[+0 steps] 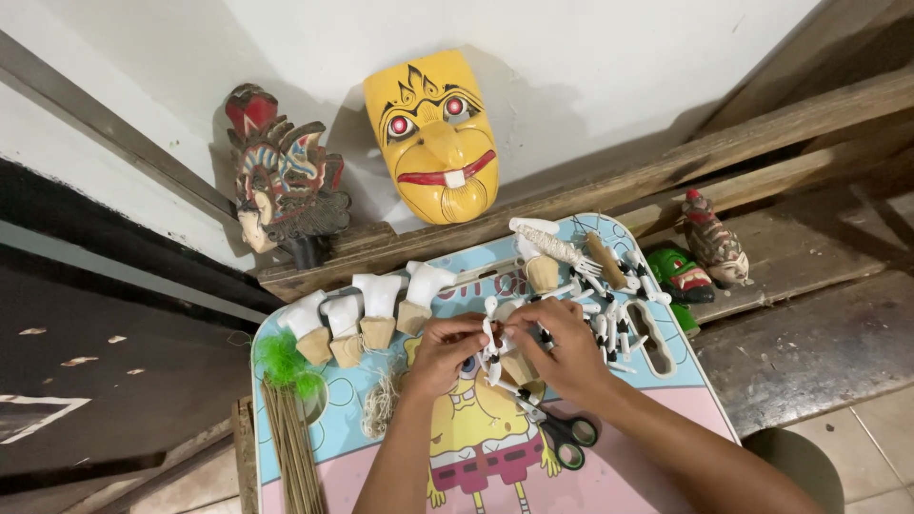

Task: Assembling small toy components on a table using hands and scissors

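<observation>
While both my left hand (446,350) and right hand (560,345) pinch the small white jointed puppet limb (491,345) together, I judge assembly underway; steady fingertip alignment matters.

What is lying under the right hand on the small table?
Under the right hand lie scissors with black and green handles, on the cartoon-printed table. Their blade tips run beneath the hand and are covered. Both hands pinch a small white puppet piece.

Both hands — left hand (446,354), right hand (562,352) — pinch a white puppet piece (492,347).
</observation>
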